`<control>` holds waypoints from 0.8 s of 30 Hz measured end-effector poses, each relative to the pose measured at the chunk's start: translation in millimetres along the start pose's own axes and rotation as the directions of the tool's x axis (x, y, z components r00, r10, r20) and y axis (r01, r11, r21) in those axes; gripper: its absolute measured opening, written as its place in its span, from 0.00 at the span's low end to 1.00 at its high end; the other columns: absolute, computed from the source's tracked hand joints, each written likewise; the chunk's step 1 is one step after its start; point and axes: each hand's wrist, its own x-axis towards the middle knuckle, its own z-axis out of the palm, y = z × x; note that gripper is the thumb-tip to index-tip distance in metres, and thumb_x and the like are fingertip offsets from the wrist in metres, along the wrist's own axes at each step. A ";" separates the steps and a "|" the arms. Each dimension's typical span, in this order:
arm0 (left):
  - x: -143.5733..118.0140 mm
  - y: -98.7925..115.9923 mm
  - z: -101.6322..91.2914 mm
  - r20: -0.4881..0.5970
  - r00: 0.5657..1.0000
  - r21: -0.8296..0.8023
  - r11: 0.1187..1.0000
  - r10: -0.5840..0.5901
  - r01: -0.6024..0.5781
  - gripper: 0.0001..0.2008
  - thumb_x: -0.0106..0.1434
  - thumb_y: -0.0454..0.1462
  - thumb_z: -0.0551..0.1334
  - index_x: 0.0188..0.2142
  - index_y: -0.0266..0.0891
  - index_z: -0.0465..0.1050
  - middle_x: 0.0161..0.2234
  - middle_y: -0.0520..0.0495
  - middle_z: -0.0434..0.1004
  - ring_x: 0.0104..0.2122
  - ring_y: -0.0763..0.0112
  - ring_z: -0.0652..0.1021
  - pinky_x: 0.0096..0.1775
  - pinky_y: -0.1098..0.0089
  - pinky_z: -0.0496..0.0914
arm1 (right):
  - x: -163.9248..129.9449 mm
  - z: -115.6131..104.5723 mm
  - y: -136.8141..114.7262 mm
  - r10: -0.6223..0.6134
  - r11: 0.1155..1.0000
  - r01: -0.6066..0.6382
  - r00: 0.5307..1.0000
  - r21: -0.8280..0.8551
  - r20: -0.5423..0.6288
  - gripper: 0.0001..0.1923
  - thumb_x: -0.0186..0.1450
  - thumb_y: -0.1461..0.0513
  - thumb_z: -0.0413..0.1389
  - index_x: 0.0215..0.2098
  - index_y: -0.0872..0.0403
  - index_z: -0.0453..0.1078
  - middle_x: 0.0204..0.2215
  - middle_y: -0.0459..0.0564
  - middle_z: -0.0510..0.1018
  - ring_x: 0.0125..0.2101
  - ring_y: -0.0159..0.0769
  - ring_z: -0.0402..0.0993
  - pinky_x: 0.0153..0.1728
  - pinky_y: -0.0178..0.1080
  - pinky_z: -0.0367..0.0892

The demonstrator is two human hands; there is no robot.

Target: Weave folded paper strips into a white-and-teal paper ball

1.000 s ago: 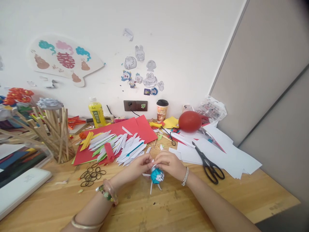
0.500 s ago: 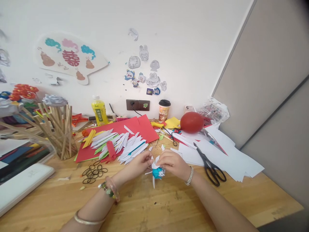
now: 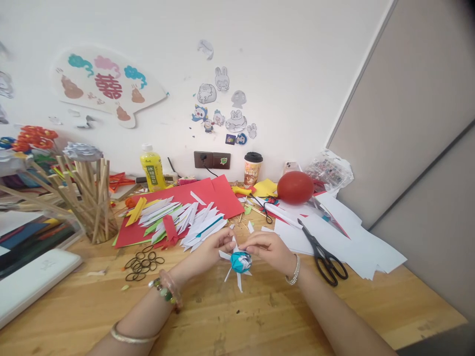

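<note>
Between my hands, above the wooden table, is a small blue-and-white folded paper piece with white paper strips sticking out around it. My left hand pinches a white strip at its upper left. My right hand is closed at its upper right, fingertips touching the paper there. Just beyond my left hand lies a pile of folded white paper strips, with a few green, blue and red ones among them. Black scissors lie to the right of my right hand.
Black rubber bands lie to the left. Behind are red paper sheets, a yellow-green drink bottle, a paper cup and a red balloon. White sheets cover the right side. Wooden sticks stand in a container at left.
The paper piece has turned between my fingers, so more of its blue-and-white folded face shows and its strips point in other directions. My hands stay in nearly the same place.
</note>
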 end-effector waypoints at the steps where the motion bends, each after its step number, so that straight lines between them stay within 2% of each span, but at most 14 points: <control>1: -0.4 1.7 0.0 -0.009 1.000 -0.003 1.000 0.005 -0.005 0.12 0.57 0.45 0.57 0.30 0.37 0.62 0.23 0.56 0.59 0.23 0.78 0.61 0.27 0.76 0.57 | 0.3 0.0 -1.1 0.012 1.000 -0.012 1.000 0.029 -0.008 0.14 0.63 0.54 0.50 0.36 0.53 0.74 0.30 0.49 0.77 0.32 0.33 0.72 0.34 0.36 0.67; 4: -1.6 5.6 -0.5 -0.053 0.998 -0.008 0.999 0.035 -0.035 0.12 0.57 0.45 0.57 0.31 0.38 0.62 0.25 0.55 0.62 0.26 0.77 0.65 0.29 0.75 0.60 | 0.9 1.2 -3.9 -0.018 0.998 0.019 1.000 0.066 -0.026 0.15 0.63 0.54 0.49 0.40 0.53 0.72 0.37 0.51 0.75 0.39 0.35 0.70 0.41 0.38 0.65; 6: -1.8 5.7 -0.8 -0.083 0.995 -0.017 0.999 0.048 -0.049 0.12 0.57 0.45 0.58 0.30 0.38 0.62 0.25 0.55 0.63 0.26 0.76 0.66 0.29 0.75 0.61 | 0.6 2.8 -4.8 -0.048 0.998 0.050 0.998 0.043 -0.039 0.16 0.63 0.54 0.49 0.40 0.53 0.72 0.39 0.52 0.74 0.40 0.35 0.70 0.43 0.39 0.64; 10: -0.3 2.0 -0.1 -0.134 0.989 -0.006 0.998 0.063 -0.064 0.13 0.57 0.46 0.57 0.30 0.38 0.61 0.23 0.55 0.62 0.24 0.77 0.65 0.26 0.75 0.60 | -1.6 6.1 -6.3 -0.077 0.997 0.074 0.993 -0.037 -0.094 0.15 0.63 0.54 0.49 0.39 0.53 0.72 0.36 0.51 0.74 0.38 0.34 0.70 0.40 0.39 0.64; 14: 0.2 2.6 1.8 -0.137 0.989 -0.026 0.998 0.060 -0.064 0.14 0.56 0.46 0.57 0.30 0.38 0.61 0.23 0.55 0.62 0.24 0.77 0.65 0.26 0.75 0.60 | -3.6 8.7 -8.0 -0.108 0.992 0.099 0.985 -0.073 -0.135 0.14 0.62 0.53 0.50 0.36 0.53 0.72 0.33 0.51 0.74 0.35 0.35 0.70 0.38 0.39 0.65; 17: -0.2 4.7 1.7 -0.149 0.987 -0.038 0.997 0.062 -0.068 0.13 0.55 0.46 0.59 0.29 0.38 0.61 0.23 0.56 0.63 0.23 0.77 0.66 0.26 0.75 0.60 | -3.7 10.6 -9.4 -0.074 0.996 0.067 0.988 -0.055 -0.136 0.15 0.62 0.52 0.50 0.36 0.53 0.72 0.31 0.51 0.72 0.34 0.34 0.69 0.37 0.38 0.65; 21: 0.6 3.6 -1.2 -0.216 0.973 -0.035 0.995 0.085 -0.095 0.13 0.55 0.46 0.59 0.30 0.39 0.61 0.23 0.56 0.62 0.23 0.77 0.66 0.26 0.75 0.60 | -3.4 12.7 -12.3 -0.017 1.000 0.015 0.995 -0.020 -0.099 0.20 0.63 0.49 0.46 0.44 0.52 0.68 0.40 0.52 0.69 0.43 0.38 0.66 0.45 0.40 0.62; 24: 1.1 3.2 -2.4 -0.289 0.952 -0.010 0.995 0.096 -0.103 0.12 0.56 0.45 0.59 0.30 0.39 0.61 0.22 0.57 0.61 0.22 0.77 0.65 0.27 0.75 0.61 | -4.5 15.0 -13.5 -0.026 0.999 0.024 0.997 -0.031 -0.074 0.26 0.57 0.45 0.51 0.47 0.52 0.64 0.44 0.53 0.66 0.47 0.41 0.62 0.48 0.42 0.60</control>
